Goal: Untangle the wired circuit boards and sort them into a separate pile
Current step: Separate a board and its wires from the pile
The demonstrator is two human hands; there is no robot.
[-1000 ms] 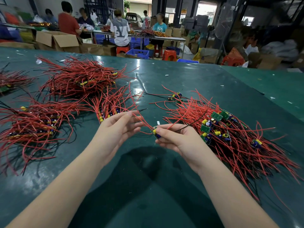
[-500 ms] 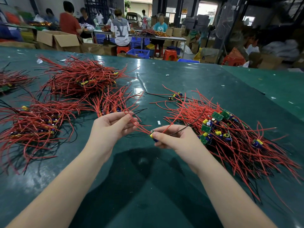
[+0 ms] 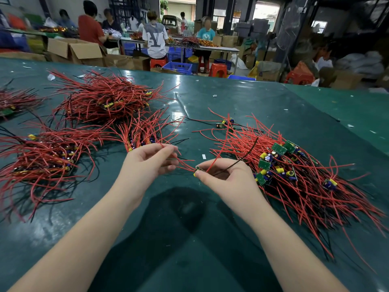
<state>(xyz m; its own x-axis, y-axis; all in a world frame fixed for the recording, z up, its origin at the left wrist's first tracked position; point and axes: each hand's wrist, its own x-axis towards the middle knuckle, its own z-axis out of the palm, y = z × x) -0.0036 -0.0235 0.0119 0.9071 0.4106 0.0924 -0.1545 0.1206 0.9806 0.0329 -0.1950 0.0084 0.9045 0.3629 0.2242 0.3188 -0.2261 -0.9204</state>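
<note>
I pinch one small board between my right thumb and fingers, just right of the frame's centre and lifted a little off the table. My right hand is curled round it, with a black wire and red wires rising from the board toward the upper right. More red wires run left from the board to my left hand, whose thumb and fingertips close lightly on them; its other fingers are loosely bent.

To the right of my right hand lies the tangled heap, a mass of red wire with green boards and blue and yellow parts showing in it, spreading toward the lower right. Just above my left hand sits a small pile with its wires fanned upward. Left of that is a larger pile, and above it, in the upper left, another. A fourth shows at the far left edge.

Beyond the green table, along the top of the frame, people stand at other tables among cardboard boxes, blue crates and red stools.
</note>
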